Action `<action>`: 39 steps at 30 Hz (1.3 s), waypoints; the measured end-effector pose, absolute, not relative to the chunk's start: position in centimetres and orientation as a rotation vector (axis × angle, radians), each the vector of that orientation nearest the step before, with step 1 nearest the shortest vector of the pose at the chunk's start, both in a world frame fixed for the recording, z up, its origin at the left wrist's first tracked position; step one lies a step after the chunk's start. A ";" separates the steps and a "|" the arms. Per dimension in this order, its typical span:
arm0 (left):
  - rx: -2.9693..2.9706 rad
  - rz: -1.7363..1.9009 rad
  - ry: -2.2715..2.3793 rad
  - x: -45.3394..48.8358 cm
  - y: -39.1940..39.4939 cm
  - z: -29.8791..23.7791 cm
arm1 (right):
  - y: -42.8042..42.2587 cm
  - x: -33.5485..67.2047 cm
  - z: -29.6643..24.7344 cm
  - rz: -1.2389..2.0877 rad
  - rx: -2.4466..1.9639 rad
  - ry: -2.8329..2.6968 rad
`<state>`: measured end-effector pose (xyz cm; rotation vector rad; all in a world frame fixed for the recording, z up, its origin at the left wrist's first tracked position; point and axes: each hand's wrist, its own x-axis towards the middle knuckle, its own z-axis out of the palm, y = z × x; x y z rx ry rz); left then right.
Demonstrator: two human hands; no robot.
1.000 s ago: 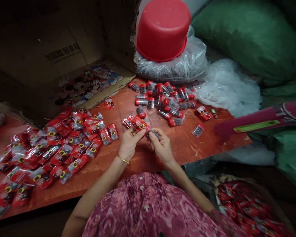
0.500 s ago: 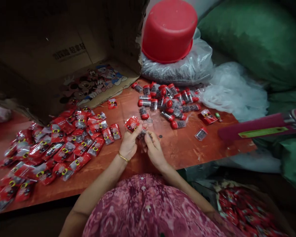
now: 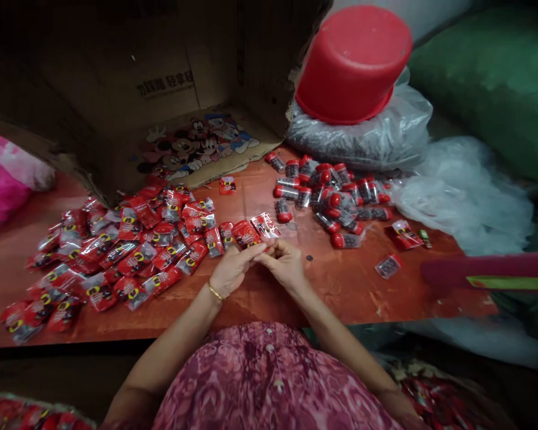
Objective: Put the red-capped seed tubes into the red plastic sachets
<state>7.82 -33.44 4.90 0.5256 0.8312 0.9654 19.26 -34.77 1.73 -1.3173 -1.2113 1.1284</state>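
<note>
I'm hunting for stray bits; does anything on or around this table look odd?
The cardboard box looks ragged along its right edge, perhaps torn. A small dark piece lies alone beside the right hand, apart from the tubes, so possibly dropped.

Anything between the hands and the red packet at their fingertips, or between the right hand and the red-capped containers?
Nothing visible stands between the left hand or right hand and the red packet. Nothing visible blocks the right hand from the red-capped containers; a small dark disc lies just right of it.
</note>
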 end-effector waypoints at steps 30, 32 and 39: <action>1.128 1.202 1.240 6.8 -29.4 4.3 | -30.8 18.7 4.6 0.040 -1.545 -1.987; 1.134 1.173 1.178 7.6 -29.5 4.1 | -32.3 19.3 4.1 0.078 -1.518 -1.904; 1.270 1.005 1.070 8.2 -30.5 5.0 | -34.7 22.0 4.5 0.298 -1.378 -1.686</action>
